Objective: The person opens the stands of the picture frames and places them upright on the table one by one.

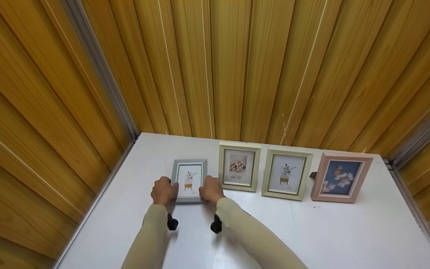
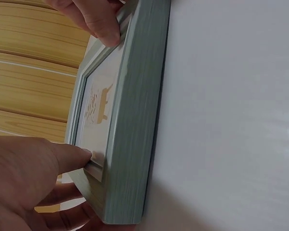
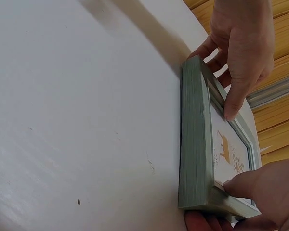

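Note:
A grey-green picture frame (image 1: 189, 200) with a potted-plant print stands on the white table, leaning back. My left hand (image 1: 163, 191) grips its left side, thumb on the front and fingers behind the edge. On the opposite side my right hand (image 1: 212, 189) holds it the same way. The left wrist view shows the left hand (image 2: 29, 178) with its thumb over the frame's inner border. In the right wrist view the frame's bottom edge (image 3: 192, 144) rests on the tabletop, and the right hand (image 3: 274, 190) pinches the near side.
To the right stand a cream frame with a flower picture (image 1: 238, 167), another cream frame with a plant print (image 1: 286, 175) and a pink frame (image 1: 341, 179). They share the white table (image 1: 312, 239). Wood-panelled walls (image 1: 230, 74) rise behind and at both sides.

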### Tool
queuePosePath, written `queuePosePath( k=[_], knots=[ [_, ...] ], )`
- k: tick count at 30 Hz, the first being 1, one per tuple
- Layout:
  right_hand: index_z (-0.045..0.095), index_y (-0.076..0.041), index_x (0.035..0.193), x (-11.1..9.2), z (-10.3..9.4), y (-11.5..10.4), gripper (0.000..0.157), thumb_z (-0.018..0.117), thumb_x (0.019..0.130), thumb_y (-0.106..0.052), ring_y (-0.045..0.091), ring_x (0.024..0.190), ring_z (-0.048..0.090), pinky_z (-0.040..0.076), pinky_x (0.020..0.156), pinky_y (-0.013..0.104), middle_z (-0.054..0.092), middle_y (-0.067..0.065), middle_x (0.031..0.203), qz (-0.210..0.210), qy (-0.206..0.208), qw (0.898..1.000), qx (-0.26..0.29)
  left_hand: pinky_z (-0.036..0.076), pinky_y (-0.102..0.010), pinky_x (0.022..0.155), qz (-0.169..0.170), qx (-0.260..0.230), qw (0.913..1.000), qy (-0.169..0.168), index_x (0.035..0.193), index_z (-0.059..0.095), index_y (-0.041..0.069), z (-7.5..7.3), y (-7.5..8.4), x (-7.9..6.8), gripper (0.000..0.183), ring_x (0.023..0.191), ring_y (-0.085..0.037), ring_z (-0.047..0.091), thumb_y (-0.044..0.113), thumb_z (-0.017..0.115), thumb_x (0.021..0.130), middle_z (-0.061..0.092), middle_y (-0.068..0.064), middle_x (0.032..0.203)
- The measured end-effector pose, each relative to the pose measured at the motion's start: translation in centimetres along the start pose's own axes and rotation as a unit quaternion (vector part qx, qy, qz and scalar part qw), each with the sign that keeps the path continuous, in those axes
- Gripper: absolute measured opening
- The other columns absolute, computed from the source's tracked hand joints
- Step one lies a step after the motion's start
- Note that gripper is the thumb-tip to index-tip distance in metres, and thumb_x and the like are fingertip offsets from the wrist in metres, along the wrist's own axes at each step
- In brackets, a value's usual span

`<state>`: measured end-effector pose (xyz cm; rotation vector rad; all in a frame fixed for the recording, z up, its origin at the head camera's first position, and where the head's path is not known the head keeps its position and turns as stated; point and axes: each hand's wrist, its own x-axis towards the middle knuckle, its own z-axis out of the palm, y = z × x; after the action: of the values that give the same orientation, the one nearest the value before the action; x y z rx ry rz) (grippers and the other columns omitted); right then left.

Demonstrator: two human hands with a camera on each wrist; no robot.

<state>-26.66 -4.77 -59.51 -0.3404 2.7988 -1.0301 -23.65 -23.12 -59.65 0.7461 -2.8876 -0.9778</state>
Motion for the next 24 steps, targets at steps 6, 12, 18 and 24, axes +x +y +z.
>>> queuePosePath(
  k=[6,12,18,24],
  knots=[
    [0.062,-0.003,0.077,0.0,0.0,0.0,0.017,0.073,0.090,-0.006,0.022,0.062,0.054,0.047,0.054,0.034,0.059,0.006,0.067,0.005,0.004,1.000,0.004,0.056,-0.053,0.083,0.004,0.003,1.0000,0.005,0.116,0.069,-0.010,0.1,0.0,0.0,0.040,0.092,-0.035,0.070,0.024,0.067,0.096,0.072,-0.025,0.108],
    [0.065,-0.001,0.082,-0.2,0.1,0.0,0.013,0.074,0.089,-0.007,0.023,0.065,0.056,0.050,0.058,0.037,0.063,0.009,0.073,0.018,0.013,1.000,0.009,0.055,-0.055,0.089,0.013,0.000,0.9999,0.008,0.122,0.066,-0.011,0.2,0.0,-0.2,0.043,0.103,-0.041,0.070,0.023,0.066,0.097,0.070,-0.028,0.116],
    [0.069,0.001,0.091,-0.3,0.0,-0.1,0.012,0.075,0.087,-0.009,0.024,0.071,0.059,0.054,0.064,0.041,0.069,0.012,0.082,0.043,0.026,0.999,0.012,0.055,-0.054,0.090,0.018,-0.016,0.9996,0.018,0.127,0.065,-0.009,0.0,0.3,-0.8,0.044,0.106,-0.039,0.069,0.023,0.067,0.097,0.070,-0.027,0.120],
    [0.070,0.003,0.104,-0.7,-0.1,-0.5,0.021,0.075,0.090,-0.011,0.025,0.083,0.065,0.056,0.073,0.045,0.073,0.018,0.097,0.043,0.031,0.999,0.005,0.056,-0.051,0.087,0.016,-0.024,0.9992,0.027,0.130,0.064,-0.008,-0.6,0.3,-1.3,0.045,0.101,-0.035,0.070,0.023,0.068,0.097,0.069,-0.026,0.121]
  ],
)
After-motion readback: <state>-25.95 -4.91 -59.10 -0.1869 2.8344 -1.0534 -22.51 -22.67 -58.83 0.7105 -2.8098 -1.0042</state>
